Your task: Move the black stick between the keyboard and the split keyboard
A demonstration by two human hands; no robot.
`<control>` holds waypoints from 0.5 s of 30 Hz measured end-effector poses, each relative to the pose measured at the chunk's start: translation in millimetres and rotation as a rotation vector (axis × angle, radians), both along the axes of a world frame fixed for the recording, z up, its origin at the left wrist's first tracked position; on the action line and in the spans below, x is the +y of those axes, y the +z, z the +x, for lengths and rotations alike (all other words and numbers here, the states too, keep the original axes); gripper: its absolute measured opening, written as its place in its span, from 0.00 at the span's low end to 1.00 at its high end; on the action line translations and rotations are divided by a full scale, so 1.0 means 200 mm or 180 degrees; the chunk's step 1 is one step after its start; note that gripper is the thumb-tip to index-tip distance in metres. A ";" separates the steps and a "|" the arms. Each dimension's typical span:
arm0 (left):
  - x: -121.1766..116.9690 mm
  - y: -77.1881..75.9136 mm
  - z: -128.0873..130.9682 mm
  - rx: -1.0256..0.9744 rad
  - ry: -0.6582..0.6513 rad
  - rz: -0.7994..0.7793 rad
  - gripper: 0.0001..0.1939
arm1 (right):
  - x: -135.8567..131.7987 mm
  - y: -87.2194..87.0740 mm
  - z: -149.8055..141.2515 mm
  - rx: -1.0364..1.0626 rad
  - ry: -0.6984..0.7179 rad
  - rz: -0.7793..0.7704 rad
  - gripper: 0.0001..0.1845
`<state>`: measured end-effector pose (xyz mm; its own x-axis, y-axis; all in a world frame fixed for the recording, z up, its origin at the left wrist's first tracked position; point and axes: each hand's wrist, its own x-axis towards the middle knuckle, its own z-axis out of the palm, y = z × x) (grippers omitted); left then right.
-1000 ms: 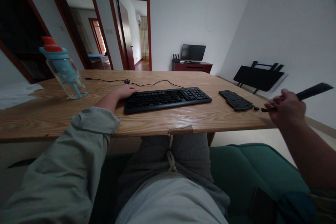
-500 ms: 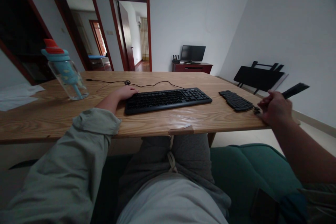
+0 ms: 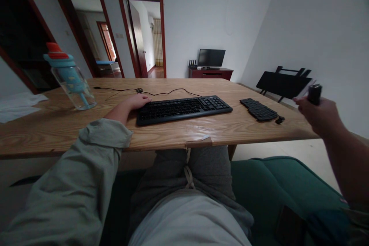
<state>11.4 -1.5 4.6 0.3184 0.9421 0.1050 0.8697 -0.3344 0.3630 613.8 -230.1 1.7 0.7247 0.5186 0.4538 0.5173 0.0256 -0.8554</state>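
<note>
A black keyboard [image 3: 184, 110] lies on the wooden table in front of me. My left hand [image 3: 138, 101] grips its upper left corner, with the fingertips over the far edge. To the keyboard's right, black keycaps [image 3: 258, 110] lie close together in rows. A few loose keycaps [image 3: 279, 120] sit at the near right end of these rows. Over the table's right end, my right hand [image 3: 321, 113] is closed around a long black tool [image 3: 314, 94], seen nearly end-on. Its working end is hidden, and its exact kind does not show.
A clear bottle [image 3: 73, 84] with a blue and red lid stands at the left, near white paper [image 3: 20, 103]. The keyboard's cable [image 3: 161, 93] runs behind it. Brown tape [image 3: 198, 142] covers part of the table's [image 3: 167, 136] front edge. A green seat [image 3: 276, 180] is below.
My right hand has moved right and slightly up, away from the loose keycaps, turning the black tool more end-on. My left hand and the keyboard stay in place.
</note>
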 end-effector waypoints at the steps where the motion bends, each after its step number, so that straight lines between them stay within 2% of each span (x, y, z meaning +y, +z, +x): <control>1: 0.01 0.00 0.00 0.0005 -0.0011 -0.0005 0.18 | -0.02 -0.01 0.03 -0.0286 0.0024 -0.0525 0.09; 3: 0.01 -0.01 -0.01 -0.0045 0.0015 -0.0021 0.18 | -0.03 -0.04 0.10 -0.0710 0.0042 -0.1313 0.09; 5: 0.00 0.00 -0.01 -0.0109 0.0062 -0.0035 0.16 | -0.03 -0.07 0.15 -0.0864 0.0070 -0.1639 0.11; 9: -0.02 0.01 0.01 -0.0122 0.0092 -0.0033 0.15 | -0.02 -0.12 0.16 -0.0753 0.0199 -0.1783 0.14; 15: -0.06 0.03 0.03 -0.0208 0.0137 -0.0054 0.13 | -0.01 -0.11 0.11 -0.0759 0.0195 -0.1881 0.17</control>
<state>17.9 -13.4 10.9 0.2706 0.9566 0.1081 0.8574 -0.2905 0.4248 636.0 -231.8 -19.6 0.6001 0.7680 0.2238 0.7078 -0.3795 -0.5959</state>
